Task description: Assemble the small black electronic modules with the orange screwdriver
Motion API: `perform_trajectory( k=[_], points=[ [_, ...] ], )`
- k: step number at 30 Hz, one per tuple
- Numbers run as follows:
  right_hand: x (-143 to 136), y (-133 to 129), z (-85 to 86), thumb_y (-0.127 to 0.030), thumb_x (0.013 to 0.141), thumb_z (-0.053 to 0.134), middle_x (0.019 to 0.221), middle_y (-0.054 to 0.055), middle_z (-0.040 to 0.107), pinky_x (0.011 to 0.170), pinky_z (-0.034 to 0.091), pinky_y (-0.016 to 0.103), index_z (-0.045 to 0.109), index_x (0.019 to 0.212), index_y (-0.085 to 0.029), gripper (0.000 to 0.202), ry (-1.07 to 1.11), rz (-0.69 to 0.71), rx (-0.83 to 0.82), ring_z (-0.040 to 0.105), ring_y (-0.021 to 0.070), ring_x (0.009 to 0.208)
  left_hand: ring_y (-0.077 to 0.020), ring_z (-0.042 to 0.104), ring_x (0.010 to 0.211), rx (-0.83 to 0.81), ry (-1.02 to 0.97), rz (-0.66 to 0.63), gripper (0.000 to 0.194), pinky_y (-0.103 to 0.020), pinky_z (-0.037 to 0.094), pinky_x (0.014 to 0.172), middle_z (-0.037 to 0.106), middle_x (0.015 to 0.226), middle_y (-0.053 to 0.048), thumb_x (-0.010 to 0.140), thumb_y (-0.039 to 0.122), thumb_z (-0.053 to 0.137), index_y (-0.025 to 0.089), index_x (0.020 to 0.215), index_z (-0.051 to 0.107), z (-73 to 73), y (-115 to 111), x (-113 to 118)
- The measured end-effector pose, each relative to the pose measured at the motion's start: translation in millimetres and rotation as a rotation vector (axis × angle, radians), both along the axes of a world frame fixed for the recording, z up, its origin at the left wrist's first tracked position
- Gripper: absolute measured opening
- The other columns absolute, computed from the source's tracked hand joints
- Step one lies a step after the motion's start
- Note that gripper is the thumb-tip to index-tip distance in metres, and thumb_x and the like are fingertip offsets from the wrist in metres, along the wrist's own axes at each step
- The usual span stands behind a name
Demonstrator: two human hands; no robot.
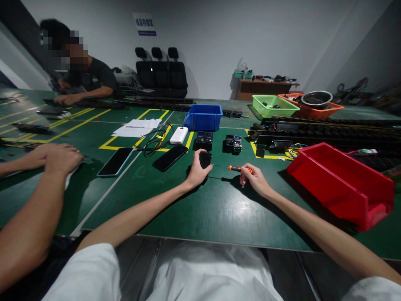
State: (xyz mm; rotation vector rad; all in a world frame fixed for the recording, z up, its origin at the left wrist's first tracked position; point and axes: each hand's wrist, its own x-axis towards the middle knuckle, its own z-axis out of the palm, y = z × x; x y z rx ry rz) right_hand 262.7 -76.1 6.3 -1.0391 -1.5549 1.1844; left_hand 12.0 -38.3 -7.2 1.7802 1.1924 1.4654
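Note:
My left hand (198, 170) is closed around a small black block-shaped part (205, 159), held just above the green table. In my right hand (254, 179) is a screwdriver (235, 168) with an orange and black handle. Its thin shaft points left, and the tip is close to the black part; whether they touch I cannot tell. Just beyond my hands stand two small groups of black modules, one on the left (204, 140) and one on the right (233, 143). A dark phone (170, 157) lies to the left of my left hand.
A red bin (338, 184) stands at the right, a blue bin (204, 117) farther back. A white power bank (179, 135), cables, papers (137, 128) and another phone (115, 162) lie leftward. Long black assemblies (294, 129) lie back right. One person's arms rest at left; another person (84, 75) sits across.

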Motion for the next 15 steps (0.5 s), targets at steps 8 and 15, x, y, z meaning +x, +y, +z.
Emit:
perform_trajectory(
  k=[8,15],
  points=[
    [4.2,-0.5,-6.5,-0.037,0.083,0.066,0.076,-0.005,0.059,0.058,0.047,0.024,0.044,0.107,-0.025,0.034,0.071,0.008,0.009,0.057,0.0103,0.059,-0.0186,0.052,0.107,-0.004,-0.002,-0.012,0.054,-0.035,0.043,0.098,0.049,0.119,-0.005,0.075,0.018,0.065,0.023,0.122,0.041,0.7,-0.3,0.3],
    [3.2,-0.8,-5.1,-0.037,0.086,0.064,0.072,-0.003,0.062,0.056,0.045,0.023,0.049,0.102,-0.022,0.027,0.069,0.018,0.034,0.057,0.0103,0.059,-0.0194,0.053,0.107,-0.001,-0.003,-0.012,0.054,-0.036,0.043,0.098,0.049,0.120,-0.006,0.074,0.018,0.065,0.023,0.122,0.042,0.1,0.2,-0.4]
  ],
)
